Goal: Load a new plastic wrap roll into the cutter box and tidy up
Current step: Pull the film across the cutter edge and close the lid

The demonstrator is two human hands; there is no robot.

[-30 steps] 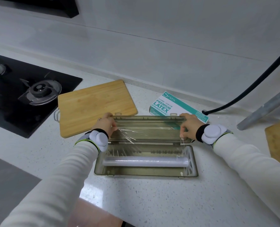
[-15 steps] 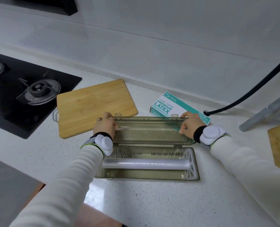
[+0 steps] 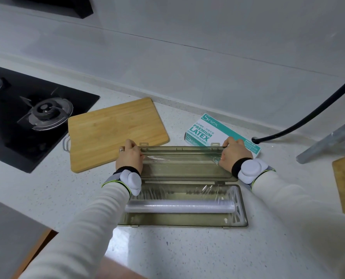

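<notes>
At frame centre our left hand (image 3: 128,156) and right hand (image 3: 235,154) each pinch a corner of the film (image 3: 179,159), stretched flat over the open lid (image 3: 185,170) to feed the cutter. Below it, the roll (image 3: 179,206) sits in the box (image 3: 187,222).

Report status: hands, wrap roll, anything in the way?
Left hand and right hand pinch the film flat across the open lid. Roll seated in cutter box. Glove box touches the lid's far edge.
</notes>
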